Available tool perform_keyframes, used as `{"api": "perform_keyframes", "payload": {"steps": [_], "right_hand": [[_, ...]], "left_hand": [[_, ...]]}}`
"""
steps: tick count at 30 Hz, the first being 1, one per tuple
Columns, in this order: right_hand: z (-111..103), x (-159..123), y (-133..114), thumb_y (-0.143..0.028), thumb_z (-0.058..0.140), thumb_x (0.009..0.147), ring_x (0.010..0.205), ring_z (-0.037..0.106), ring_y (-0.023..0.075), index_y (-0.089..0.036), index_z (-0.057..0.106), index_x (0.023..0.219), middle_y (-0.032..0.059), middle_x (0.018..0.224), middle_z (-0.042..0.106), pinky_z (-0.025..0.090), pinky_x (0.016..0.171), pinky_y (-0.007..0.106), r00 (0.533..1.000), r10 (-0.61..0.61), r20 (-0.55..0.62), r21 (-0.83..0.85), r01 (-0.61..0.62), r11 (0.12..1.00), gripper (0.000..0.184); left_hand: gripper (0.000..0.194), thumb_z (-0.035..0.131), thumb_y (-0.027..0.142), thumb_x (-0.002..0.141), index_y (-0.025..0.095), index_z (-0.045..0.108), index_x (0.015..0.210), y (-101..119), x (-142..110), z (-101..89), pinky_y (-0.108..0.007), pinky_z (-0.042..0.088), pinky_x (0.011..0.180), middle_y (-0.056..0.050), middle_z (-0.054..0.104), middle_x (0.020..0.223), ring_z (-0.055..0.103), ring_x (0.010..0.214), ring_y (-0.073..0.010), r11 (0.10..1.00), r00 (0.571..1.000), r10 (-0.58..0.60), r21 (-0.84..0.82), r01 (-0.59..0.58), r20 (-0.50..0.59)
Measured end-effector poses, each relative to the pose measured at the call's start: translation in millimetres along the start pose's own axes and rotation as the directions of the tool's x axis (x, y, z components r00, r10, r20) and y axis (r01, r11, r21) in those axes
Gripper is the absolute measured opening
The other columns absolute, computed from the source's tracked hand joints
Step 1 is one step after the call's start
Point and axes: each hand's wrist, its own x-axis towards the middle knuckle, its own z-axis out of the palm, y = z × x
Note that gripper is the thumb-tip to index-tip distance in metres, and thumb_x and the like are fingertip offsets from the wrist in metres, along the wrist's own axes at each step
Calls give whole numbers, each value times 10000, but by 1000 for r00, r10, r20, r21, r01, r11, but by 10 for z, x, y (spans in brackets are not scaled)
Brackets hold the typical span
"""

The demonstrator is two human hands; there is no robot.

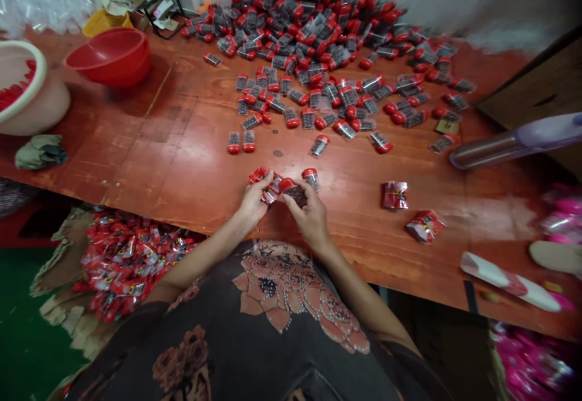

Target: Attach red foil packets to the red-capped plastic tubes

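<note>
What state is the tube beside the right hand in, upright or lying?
Lying: the tube rests lengthwise on the table, its red cap pointing away from the person.

Light even and fairly bright, apparently from above. Pale glare patch on the varnished red-brown wooden tabletop [491, 219], right of centre. Soft shadow under the red plastic bowl [107, 56]. Wide-angle bending toward frame edges. Pink foil packets [561, 213] at right edge smeared, out of focus. Lower right corner dim.
</note>
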Motion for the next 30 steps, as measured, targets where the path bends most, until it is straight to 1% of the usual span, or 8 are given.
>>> {"api": "perform_keyframes", "payload": {"steps": [4, 9, 13, 17, 19, 23, 27, 30], "right_hand": [[-12, -1, -12, -329, 631, 880, 1099, 645, 240, -267, 596, 1240, 73, 1206, 683, 495, 978, 446, 1000, -20, -12, -35, 20, 999, 367], [-17, -16, -43, -332, 640, 876, 1059, 658, 226, -269, 593, 1238, 64, 1184, 688, 512, 955, 431, 998, -9, -61, -11, 8, 1000, 371], [-6, -20, -44, -322, 643, 870, 1057, 656, 225, -261, 612, 1226, 67, 1163, 696, 505, 959, 427, 999, -34, -12, 1, 34, 999, 362], [-32, -21, -55, -354, 636, 875, 1038, 656, 228, -287, 635, 1227, 59, 1163, 696, 512, 944, 436, 999, 14, 47, 72, -17, 997, 359], [-60, -17, -75, -363, 636, 874, 991, 660, 228, -305, 657, 1216, 52, 1126, 702, 523, 910, 436, 997, 39, 70, 80, -44, 996, 347], [-101, 0, -91, -357, 641, 869, 948, 655, 225, -314, 693, 1195, 49, 1067, 704, 526, 877, 425, 994, 39, 106, 76, -47, 996, 333], [-103, 19, -26, -359, 678, 843, 961, 660, 228, -302, 707, 1173, 47, 1077, 715, 520, 907, 444, 995, 87, 50, 172, -94, 981, 337], [-106, 17, 5, -359, 697, 830, 970, 661, 231, -295, 712, 1158, 47, 1074, 714, 520, 916, 452, 993, 116, 21, 214, -118, 970, 335]], "left_hand": [[136, 768, 74, 731, 144, 663, 680, 16, -39, 27, -265, 507, 705, -31, 692, 712, 628, 638, -111, 999, 999, 42, -3, -42, -2], [153, 785, 73, 704, 157, 659, 680, 18, -88, 70, -265, 495, 697, -15, 687, 704, 613, 631, -109, 996, 996, 94, 3, -94, -3], [167, 808, 98, 682, 165, 656, 664, -14, -120, 92, -250, 468, 663, -4, 667, 679, 577, 601, -98, 990, 990, 141, 21, -141, 6], [164, 826, 139, 670, 168, 665, 676, -21, -129, 71, -263, 453, 660, -5, 661, 694, 569, 607, -103, 975, 978, 206, 79, -207, 16], [162, 829, 167, 673, 169, 668, 691, -14, -134, 58, -268, 452, 669, -6, 665, 715, 579, 622, -105, 963, 970, 240, 117, -242, 32], [171, 828, 205, 672, 170, 662, 689, -7, -169, 67, -267, 458, 667, -1, 660, 708, 578, 618, -102, 945, 960, 269, 171, -278, 70], [207, 859, 214, 613, 175, 667, 678, -2, -216, 82, -253, 475, 654, 9, 650, 686, 574, 621, -103, 930, 947, 291, 194, -313, 136], [253, 889, 253, 576, 167, 682, 693, 20, -226, 53, -248, 478, 620, 6, 645, 684, 573, 621, -109, 910, 947, 267, 277, -309, 179]]}}
